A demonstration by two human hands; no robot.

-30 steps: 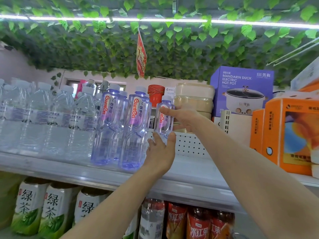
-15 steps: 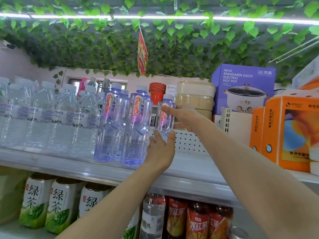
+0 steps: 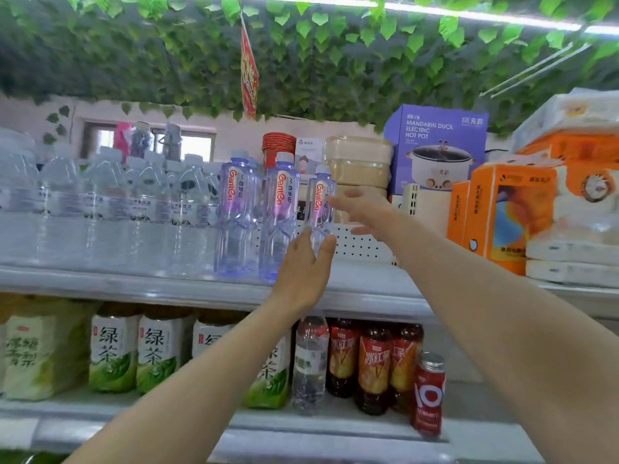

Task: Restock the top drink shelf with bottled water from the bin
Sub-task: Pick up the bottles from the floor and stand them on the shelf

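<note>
The small water bottle [image 3: 320,202] is upright over the white top shelf [image 3: 368,289], just right of 2 taller purple bottles [image 3: 279,209]. The left hand [image 3: 306,266] curls round its lower part. The right hand [image 3: 360,209], blurred, lies beside its label with fingers straight and spread, holding nothing. Plastic leaves [image 3: 301,61] cover the ceiling.

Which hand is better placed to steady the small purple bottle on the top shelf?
Likely left: the left hand cups the small purple bottle low down; the right hand is spread open beside its label, gripping nothing.
</note>
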